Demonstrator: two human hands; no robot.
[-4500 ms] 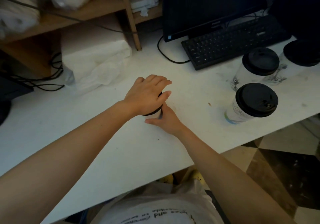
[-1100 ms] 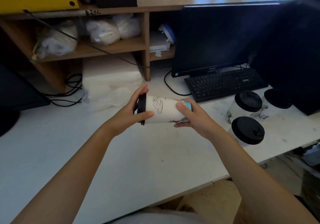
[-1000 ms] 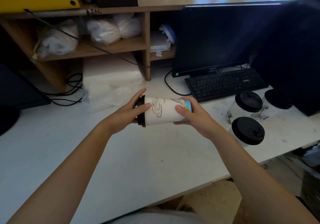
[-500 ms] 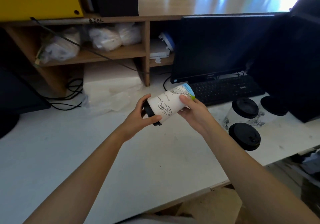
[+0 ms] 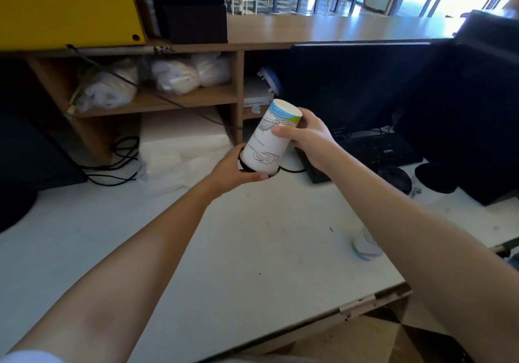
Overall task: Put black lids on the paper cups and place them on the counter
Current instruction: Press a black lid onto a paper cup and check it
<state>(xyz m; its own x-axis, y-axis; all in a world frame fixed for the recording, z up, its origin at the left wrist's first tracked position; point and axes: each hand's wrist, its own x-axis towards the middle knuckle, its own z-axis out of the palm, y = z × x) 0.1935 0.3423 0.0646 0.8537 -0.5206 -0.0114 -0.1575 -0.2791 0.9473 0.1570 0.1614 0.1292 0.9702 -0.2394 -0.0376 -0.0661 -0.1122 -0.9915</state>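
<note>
**Cup held upside down over the white desk**

Both hands are up above the white desk top (image 5: 224, 250), and between them sits a white paper cup with line drawings and a blue-green band (image 5: 266, 138). It is nearly inverted, base tilted up and away, mouth pointing down. On that mouth is the black plastic lid (image 5: 247, 168), only a dark sliver of it showing under the cup's rim. The left hand (image 5: 236, 170) cradles the lidded end from below, thumb across the front, fingers wrapped round the back. The right hand (image 5: 306, 138) clamps the cup's upper wall near the base, thumb (image 5: 283, 132) pressed on the printed side. The cup is clear of the desk, touching nothing but the two hands.

On the desk, to the right of the held cup, two black-lidded cups (image 5: 394, 178) stand close together just beside the black keyboard (image 5: 376, 152). A third paper cup (image 5: 365, 246) stands near the desk's front edge, mostly hidden behind the right forearm; its top cannot be seen. Behind the keyboard stands a dark computer monitor (image 5: 351, 87). Left of the held cup, at the desk's back, rise wooden shelves (image 5: 168, 101) stuffed with white plastic bags.
</note>
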